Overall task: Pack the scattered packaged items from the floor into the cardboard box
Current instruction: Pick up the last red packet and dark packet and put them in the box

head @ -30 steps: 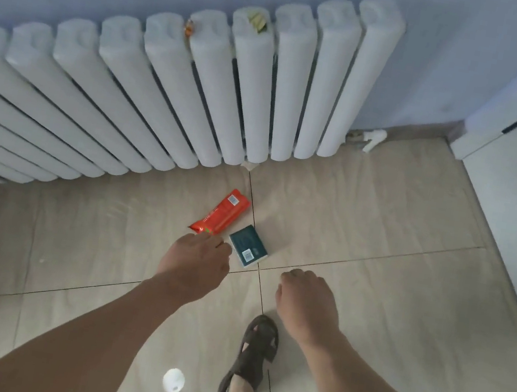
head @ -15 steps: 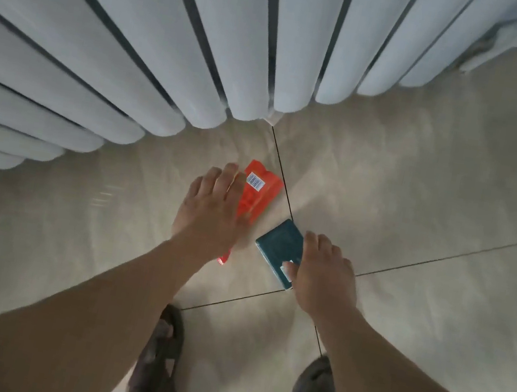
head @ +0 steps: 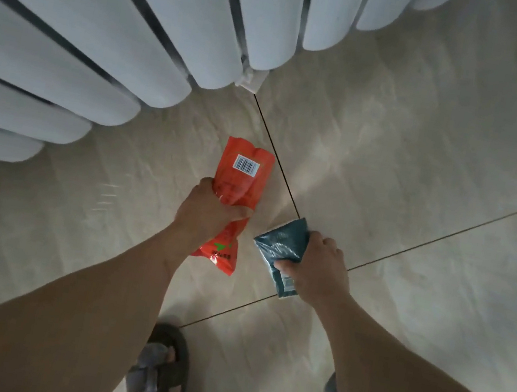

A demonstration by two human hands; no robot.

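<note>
Two packets are held low over a beige tiled floor [head: 422,189], one in each hand. An orange packet [head: 244,176] with a white barcode label near its far end is gripped round its middle by the left hand [head: 209,218], fingers curled closed about it; its near end hangs below the hand, showing green and white print. Just to its right, apart from it, a dark teal packet [head: 280,244] is clasped along its right edge by the right hand [head: 319,271], thumb on top and fingers wrapped under. Whether either packet touches the floor cannot be told. Dark grout lines cross beneath them. White radiator [head: 142,22] columns fan across the upper left. Both bare forearms reach in from below, and two dark sandals [head: 159,374] show at the bottom edge.
</note>
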